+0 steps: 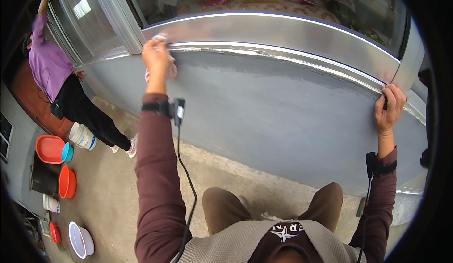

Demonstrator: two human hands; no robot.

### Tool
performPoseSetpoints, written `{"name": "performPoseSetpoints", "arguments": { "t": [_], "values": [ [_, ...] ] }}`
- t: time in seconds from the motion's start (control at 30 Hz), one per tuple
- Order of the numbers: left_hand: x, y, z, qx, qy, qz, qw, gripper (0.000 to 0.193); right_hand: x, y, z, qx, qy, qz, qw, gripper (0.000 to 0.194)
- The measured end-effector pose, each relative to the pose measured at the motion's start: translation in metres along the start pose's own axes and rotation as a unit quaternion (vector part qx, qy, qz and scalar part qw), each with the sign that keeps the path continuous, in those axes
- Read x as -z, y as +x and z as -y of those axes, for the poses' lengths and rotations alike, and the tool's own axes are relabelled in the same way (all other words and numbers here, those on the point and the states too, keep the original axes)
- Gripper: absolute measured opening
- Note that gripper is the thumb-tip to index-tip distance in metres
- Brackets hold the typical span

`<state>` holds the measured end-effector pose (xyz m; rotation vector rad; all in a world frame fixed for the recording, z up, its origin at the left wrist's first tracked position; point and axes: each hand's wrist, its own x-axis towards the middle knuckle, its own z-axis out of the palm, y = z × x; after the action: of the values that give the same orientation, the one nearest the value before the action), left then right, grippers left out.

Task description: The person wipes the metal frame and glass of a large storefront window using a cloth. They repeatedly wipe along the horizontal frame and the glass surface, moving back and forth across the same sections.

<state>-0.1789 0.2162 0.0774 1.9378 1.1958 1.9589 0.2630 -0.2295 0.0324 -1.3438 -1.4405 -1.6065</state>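
Near the left end of the metal window frame's lower rail [269,29], my left hand [155,57] presses a pale pink cloth [172,68] against the frame and sill edge. My right hand [390,107] rests with curled fingers on the sill at the frame's right corner; a small dark thing shows beside its fingers, too little of it to name. Between my hands runs the narrow sill [247,48], with rough whitish patches along it. Below lies the grey painted wall [269,117]. Behind the window glass [276,1], patterned fabric and red items show.
At the left, another person [51,66] in a purple top reaches up to a window. Several basins and buckets stand on the concrete floor, among them a red basin [67,182], a white bucket [82,135] and a white basin [81,240]. Cables hang from both my wrist straps.
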Motion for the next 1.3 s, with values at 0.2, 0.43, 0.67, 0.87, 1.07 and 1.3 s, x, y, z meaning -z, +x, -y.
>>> {"name": "performPoseSetpoints", "arguments": {
  "t": [0.2,0.43,0.67,0.87,1.07,1.3],
  "values": [
    [-0.024,-0.043,-0.012,-0.142,0.028,-0.008,0.989,0.011,0.001,0.001,0.000,0.006,0.003,0.005,1.000,0.027],
    [-0.004,-0.006,-0.006,-0.024,0.035,-0.007,0.999,0.015,0.001,0.002,0.002,-0.004,0.000,0.000,1.000,0.028],
    [-0.031,-0.061,-0.044,-0.256,0.046,-0.012,0.965,0.011,0.001,0.002,0.002,-0.001,-0.004,0.003,1.000,0.028],
    [-0.014,-0.032,-0.044,-0.005,0.016,0.048,0.999,0.014,0.000,0.003,0.002,-0.004,0.005,-0.011,1.000,0.028],
    [-0.039,-0.080,-0.070,-0.274,0.027,0.072,0.959,0.012,0.002,0.004,0.004,0.000,-0.002,-0.003,1.000,0.027],
    [-0.015,-0.041,-0.062,-0.068,0.033,0.061,0.995,0.011,0.000,0.006,0.005,-0.004,0.011,-0.019,1.000,0.028]
  ]
}}
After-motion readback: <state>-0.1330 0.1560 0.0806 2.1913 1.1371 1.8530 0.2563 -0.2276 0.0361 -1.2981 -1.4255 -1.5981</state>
